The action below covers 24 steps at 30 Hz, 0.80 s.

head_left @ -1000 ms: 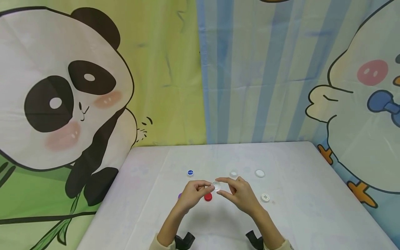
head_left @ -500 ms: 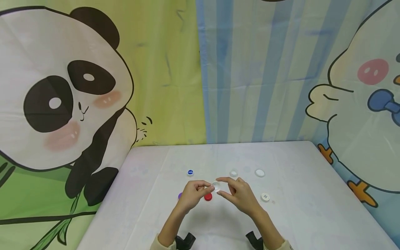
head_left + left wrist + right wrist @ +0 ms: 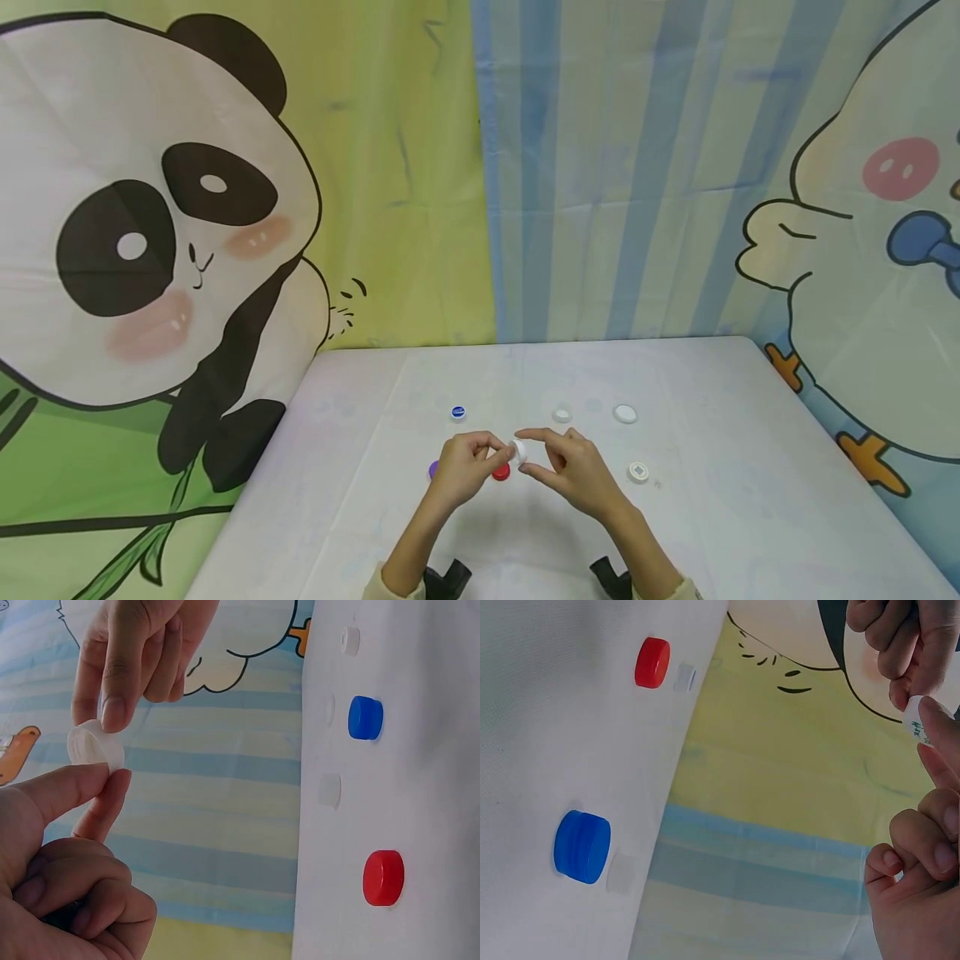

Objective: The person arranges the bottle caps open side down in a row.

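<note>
A small white bottle cap is held up over the table between both hands. My left hand pinches its left edge with thumb and forefinger, the other fingers curled. From the other side my right hand holds the cap between forefinger and thumb. The left wrist view looks into the tilted hollow side of the white cap. Green writing marks its outside in the right wrist view, where fingers partly cover the cap. Just below the hands lies a red cap.
A purple cap is partly behind the left hand. Farther back lie a blue-and-white cap, a clear cap and a white cap. Another white cap lies right. The wrist views show a blue cap.
The white cap has turned between the fingers, from nearly face-on to more edge-on in the head view. Both hands stay almost in place; the caps on the table have not moved.
</note>
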{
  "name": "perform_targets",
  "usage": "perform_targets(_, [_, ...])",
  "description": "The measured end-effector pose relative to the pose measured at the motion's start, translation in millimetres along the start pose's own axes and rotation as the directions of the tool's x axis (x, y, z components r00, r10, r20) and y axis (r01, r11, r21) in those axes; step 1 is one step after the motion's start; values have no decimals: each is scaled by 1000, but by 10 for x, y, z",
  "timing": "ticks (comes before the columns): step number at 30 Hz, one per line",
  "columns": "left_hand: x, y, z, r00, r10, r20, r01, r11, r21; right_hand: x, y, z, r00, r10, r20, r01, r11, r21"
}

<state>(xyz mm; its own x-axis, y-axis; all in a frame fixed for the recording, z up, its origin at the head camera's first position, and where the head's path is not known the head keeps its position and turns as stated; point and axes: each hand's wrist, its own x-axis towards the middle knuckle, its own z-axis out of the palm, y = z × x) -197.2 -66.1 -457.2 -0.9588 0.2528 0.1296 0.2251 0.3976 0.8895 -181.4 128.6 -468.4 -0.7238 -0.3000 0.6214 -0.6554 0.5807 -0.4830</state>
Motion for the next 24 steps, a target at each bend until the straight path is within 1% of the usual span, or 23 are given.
perform_targets(7, [-8, 6, 1, 1000, -8, -4, 8, 1000, -6, -6, 6, -1, 1000, -5, 14, 5, 1000, -1])
perform_targets(9, [-2, -3, 3, 1000, -12, -1, 12, 1000, -16, -5, 8, -3, 1000, 0, 14, 0, 1000, 14])
perform_targets(11, [6, -22, 4, 1000, -24, 21, 25, 998, -51, -5, 15, -7, 1000, 1, 14, -2, 999, 38])
perform_targets(14, [19, -61, -2, 994, -53, 90, 66, 988, -141, -9, 26, -7, 1000, 2, 11, -3, 996, 89])
perform_targets(15, [20, -68, -10, 991, -65, 121, 86, 981, -177, -10, 25, -9, 1000, 8, 12, -10, 994, 105])
perform_targets(17, [19, -74, -27, 979, -80, 186, 127, 958, -255, -11, 22, -10, 1000, 16, 14, -18, 990, 141])
perform_targets(21, [14, -74, -63, 948, -75, 308, 202, 893, -403, 4, -45, -42, 1000, 24, 18, -27, 973, 229])
perform_targets(23, [14, -78, -74, 935, -66, 348, 229, 862, -452, 23, -111, -84, 1000, 17, 17, -21, 963, 270])
perform_targets(24, [13, -80, -78, 930, -64, 362, 241, 850, -468, 33, -145, -108, 1000, 18, 20, -23, 959, 283])
